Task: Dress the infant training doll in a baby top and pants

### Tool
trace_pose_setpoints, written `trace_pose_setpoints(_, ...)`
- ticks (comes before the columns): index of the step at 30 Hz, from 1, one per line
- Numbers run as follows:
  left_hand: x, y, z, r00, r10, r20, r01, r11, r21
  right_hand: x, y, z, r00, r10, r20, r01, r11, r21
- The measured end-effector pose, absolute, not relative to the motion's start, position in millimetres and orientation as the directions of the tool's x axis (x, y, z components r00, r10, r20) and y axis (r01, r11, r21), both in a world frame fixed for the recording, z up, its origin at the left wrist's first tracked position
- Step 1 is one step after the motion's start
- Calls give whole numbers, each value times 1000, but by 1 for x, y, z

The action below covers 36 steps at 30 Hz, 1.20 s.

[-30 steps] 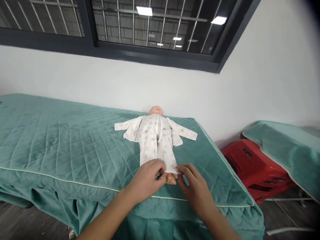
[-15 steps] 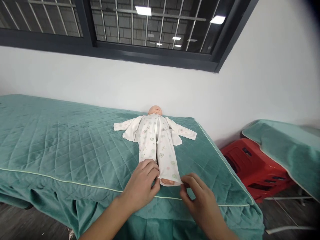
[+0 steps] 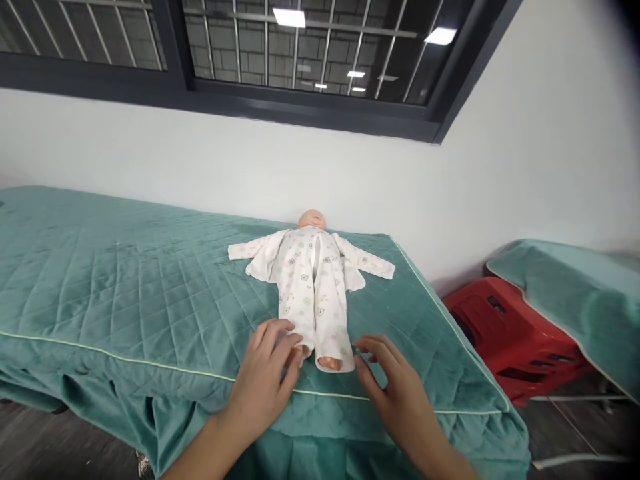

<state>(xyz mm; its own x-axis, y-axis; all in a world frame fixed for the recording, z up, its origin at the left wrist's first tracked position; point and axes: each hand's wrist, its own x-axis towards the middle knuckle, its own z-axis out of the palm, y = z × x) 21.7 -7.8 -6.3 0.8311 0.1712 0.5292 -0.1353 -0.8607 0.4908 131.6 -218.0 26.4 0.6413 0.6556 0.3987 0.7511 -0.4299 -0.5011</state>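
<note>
A baby doll (image 3: 312,219) lies on its back with its head by the wall, dressed in a white printed jacket (image 3: 264,257) and white printed trousers (image 3: 330,313). My left hand (image 3: 265,377) is at the trouser leg on the left, fingers curved and thumb apart, partly covering its cuff and the foot there. Beside the other cuff is my right hand (image 3: 393,397), with a gap between thumb and forefinger and nothing held. The doll's foot (image 3: 331,363) shows inside that cuff.
Under the doll is a bed with a green quilted cover (image 3: 150,287), its piped edge close to my hands. A red plastic stool (image 3: 510,333) and another green-covered surface (image 3: 575,280) stand at the right. Behind are a white wall and a dark-framed window (image 3: 310,110).
My left hand has let go of the cuff on the right and moved left to the other trouser leg. My right hand has released the cuff's outer edge, which now hangs narrower.
</note>
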Motion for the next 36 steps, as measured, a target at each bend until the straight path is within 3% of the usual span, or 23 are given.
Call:
trace_pose_setpoints(4,19,-10,-3,873,243,422,-51,-815,577,134,-190,40,566,731,380,807,-400,-434)
trace_pose_setpoints(8,25,-9,2,892,311,327,35,-770,637,126,-159,45,498,832,245,863,-450,-229)
trace_pose_setpoints(11,33,-3,3,911,299,286,42,-754,655,119,-143,41,500,839,216,865,-494,-86)
trace_pose_setpoints(14,39,2,5,924,266,275,12,-739,673,116,-134,33,507,829,236,856,-517,-23)
trace_pose_setpoints(19,36,2,10,931,256,260,-20,-677,736,118,-132,25,501,812,300,857,-513,-44)
trace_pose_setpoints(24,30,-3,16,920,297,256,12,-674,739,116,-137,41,429,826,364,902,-409,-135)
trace_pose_setpoints(29,29,-4,16,873,349,340,9,-710,704,111,-143,51,300,866,399,953,-288,-91)
trace_pose_setpoints(36,12,-9,-9,823,469,321,16,-583,812,111,-146,22,463,785,413,881,-458,-118)
